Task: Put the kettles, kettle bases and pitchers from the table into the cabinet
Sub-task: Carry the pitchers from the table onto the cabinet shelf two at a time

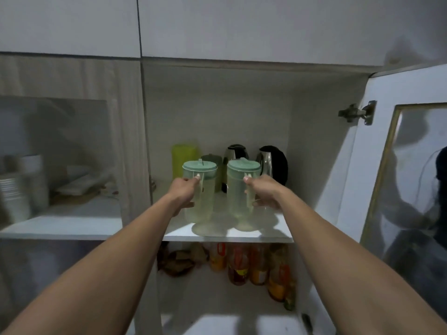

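Now | your left hand [184, 193] wraps the handle of one clear plastic pitcher with mint-green lid [199, 189], your right hand [262, 193] its twin [243, 187] | both at the white shelf's [227, 236] front edge | risk: shoved back, they topple the steel kettles [272, 165] behind.

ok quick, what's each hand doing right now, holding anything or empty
Left hand: closed on the handle of the left pitcher.
Right hand: closed on the handle of the right pitcher.
Both pitchers sit at the shelf front.
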